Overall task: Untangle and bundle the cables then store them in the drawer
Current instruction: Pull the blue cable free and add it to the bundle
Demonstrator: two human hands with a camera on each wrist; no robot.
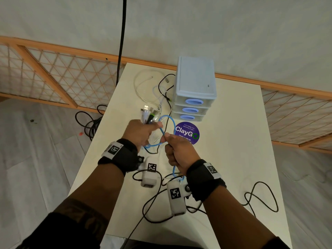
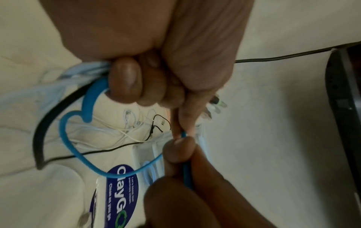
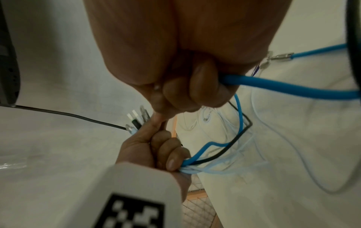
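My left hand (image 1: 142, 133) grips a bundle of cables, and their plug ends (image 1: 149, 114) stick up out of the fist. A blue cable (image 1: 168, 121) loops from that fist across to my right hand (image 1: 177, 150), which grips it just below the loop. The left wrist view shows the left hand (image 2: 156, 69) closed on the blue cable (image 2: 78, 154) along with black and pale strands. From the right wrist, the right hand (image 3: 185, 86) is curled round the blue cable (image 3: 283, 86). A small three-drawer unit (image 1: 195, 90) stands behind, with all three drawers closed.
Loose white and black cables (image 1: 152, 87) lie tangled on the white table (image 1: 233, 141), left of the drawers. A purple ClayGo sticker (image 1: 187, 133) sits in front of the unit. A black cable (image 1: 260, 196) snakes along the near right. More cables (image 1: 89, 123) lie on the floor at left.
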